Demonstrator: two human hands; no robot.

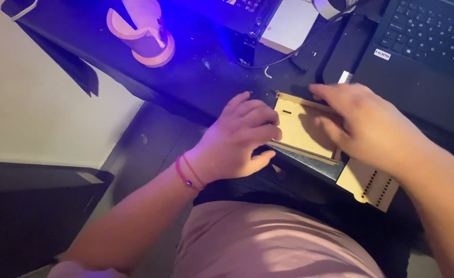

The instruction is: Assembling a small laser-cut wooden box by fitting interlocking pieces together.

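A small box of thin pale wooden panels (301, 128) with cut slots lies at the near edge of a dark desk (196, 77). My left hand (240, 139) grips its left side, fingers curled over the panel and thumb under the edge. My right hand (366, 123) lies flat over its right side and top edge, covering part of it. A second wooden panel (368, 184) with rows of small holes sticks out below my right wrist.
A black laptop (423, 46) sits at the back right. A pink tape dispenser (142, 33) stands at the back left under blue light. A white card (291, 23) and a cable (268, 63) lie behind the box. Wall and floor lie to the left.
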